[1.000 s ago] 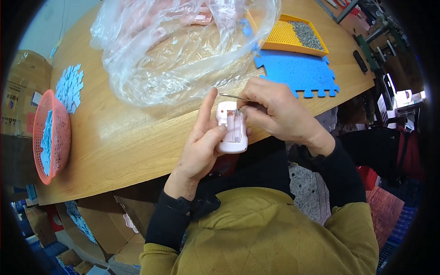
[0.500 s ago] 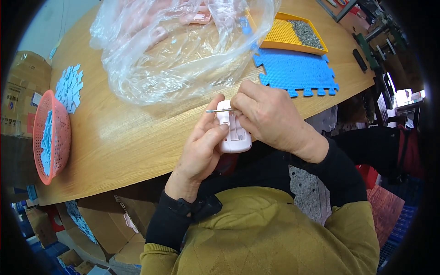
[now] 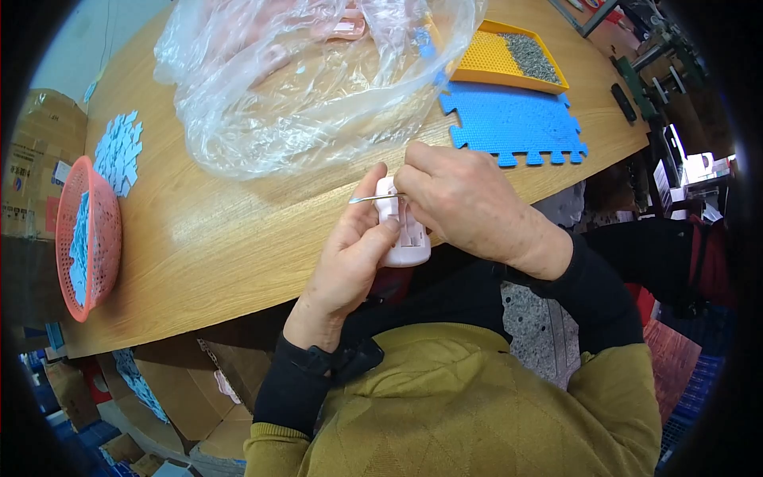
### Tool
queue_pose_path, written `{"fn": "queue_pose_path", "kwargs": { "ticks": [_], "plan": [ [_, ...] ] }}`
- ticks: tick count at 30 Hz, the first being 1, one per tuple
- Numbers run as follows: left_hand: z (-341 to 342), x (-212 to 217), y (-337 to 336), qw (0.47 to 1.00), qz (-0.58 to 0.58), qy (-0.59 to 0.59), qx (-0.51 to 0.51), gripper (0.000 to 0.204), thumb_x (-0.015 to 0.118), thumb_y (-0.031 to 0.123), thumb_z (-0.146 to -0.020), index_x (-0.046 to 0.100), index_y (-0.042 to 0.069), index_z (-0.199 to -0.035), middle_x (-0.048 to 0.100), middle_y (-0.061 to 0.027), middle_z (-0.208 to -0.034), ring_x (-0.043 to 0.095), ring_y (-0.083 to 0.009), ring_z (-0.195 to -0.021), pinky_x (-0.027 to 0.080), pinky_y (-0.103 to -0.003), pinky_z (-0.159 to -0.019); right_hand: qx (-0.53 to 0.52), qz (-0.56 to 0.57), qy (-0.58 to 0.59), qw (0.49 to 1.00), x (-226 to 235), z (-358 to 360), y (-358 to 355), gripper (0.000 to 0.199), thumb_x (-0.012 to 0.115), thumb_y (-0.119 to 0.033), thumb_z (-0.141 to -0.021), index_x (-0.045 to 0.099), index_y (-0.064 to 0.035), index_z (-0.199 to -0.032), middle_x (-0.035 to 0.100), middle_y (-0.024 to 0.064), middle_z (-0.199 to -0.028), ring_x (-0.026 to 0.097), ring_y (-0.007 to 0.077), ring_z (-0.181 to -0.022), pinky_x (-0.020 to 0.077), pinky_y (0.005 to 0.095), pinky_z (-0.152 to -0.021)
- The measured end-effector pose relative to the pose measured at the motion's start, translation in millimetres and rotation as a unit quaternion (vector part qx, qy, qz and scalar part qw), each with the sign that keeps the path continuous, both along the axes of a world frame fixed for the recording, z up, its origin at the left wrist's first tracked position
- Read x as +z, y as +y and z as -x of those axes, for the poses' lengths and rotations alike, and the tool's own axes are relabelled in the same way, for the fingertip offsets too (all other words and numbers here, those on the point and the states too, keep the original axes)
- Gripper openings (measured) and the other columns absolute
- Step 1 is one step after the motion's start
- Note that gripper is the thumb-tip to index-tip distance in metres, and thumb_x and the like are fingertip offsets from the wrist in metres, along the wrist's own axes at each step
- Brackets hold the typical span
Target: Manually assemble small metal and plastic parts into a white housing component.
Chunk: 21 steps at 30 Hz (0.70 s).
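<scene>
Over the near edge of the table, my left hand [image 3: 347, 250] grips a small pale pink plastic housing [image 3: 408, 253] with rounded corners. Its thumb presses on the face, beside a recessed compartment. My right hand [image 3: 469, 199] is closed around a thin metal tool [image 3: 373, 198] with a flattened, slightly bent tip pointing left. The tool's shaft crosses the upper part of the housing. My right fingers hide the tool's other end and the housing's upper right side, so I cannot see exactly what they touch there.
A clear plastic bag [image 3: 262, 143] with pink parts lies beyond my hands. Farther right, a yellow tray [image 3: 485, 60] of small metal pieces sits by a blue foam mat [image 3: 517, 123]. At left stand a pink basket [image 3: 107, 246] and a pile of light blue pieces [image 3: 119, 155].
The metal tool has shifted a little left and down, its tip now tilted lower. The right hand has moved slightly lower over the housing, covering more of it.
</scene>
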<state>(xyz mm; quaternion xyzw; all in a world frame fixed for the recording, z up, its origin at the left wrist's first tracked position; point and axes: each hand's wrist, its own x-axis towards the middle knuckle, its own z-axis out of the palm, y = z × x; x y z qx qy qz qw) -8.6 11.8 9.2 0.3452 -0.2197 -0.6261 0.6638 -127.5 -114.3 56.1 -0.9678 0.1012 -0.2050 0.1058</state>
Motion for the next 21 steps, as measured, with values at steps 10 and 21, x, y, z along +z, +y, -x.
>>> {"fn": "queue_pose_path", "kwargs": {
  "ticks": [10, 21],
  "plan": [
    [-5, 0, 0, 0.995, -0.008, 0.099, -0.017, 0.062, 0.04, 0.0, -0.09, 0.015, 0.002, -0.147, 0.045, -0.0171, -0.133, 0.05, -0.025, -0.12, 0.042, -0.039, -0.101, 0.027, -0.029, 0.008, 0.999, 1, -3, -6, 0.017, 0.067, -0.007, -0.069, 0.055, -0.005, -0.081, 0.049, 0.0071, -0.077, 0.059, 0.0248, -0.068, 0.0483, 0.0346, -0.056],
    [0, -2, 1, 0.994, -0.021, 0.111, 0.0, 0.062, 0.046, 0.002, -0.086, 0.024, 0.001, -0.144, 0.048, -0.0161, -0.131, 0.052, -0.0247, -0.118, 0.043, -0.039, -0.101, 0.055, 0.015, 0.017, 0.998, -1, -2, -4, 0.02, 0.066, -0.006, -0.068, 0.053, -0.0038, -0.082, 0.049, 0.0079, -0.079, 0.058, 0.0257, -0.069, 0.0485, 0.0349, -0.057]
  ]
}}
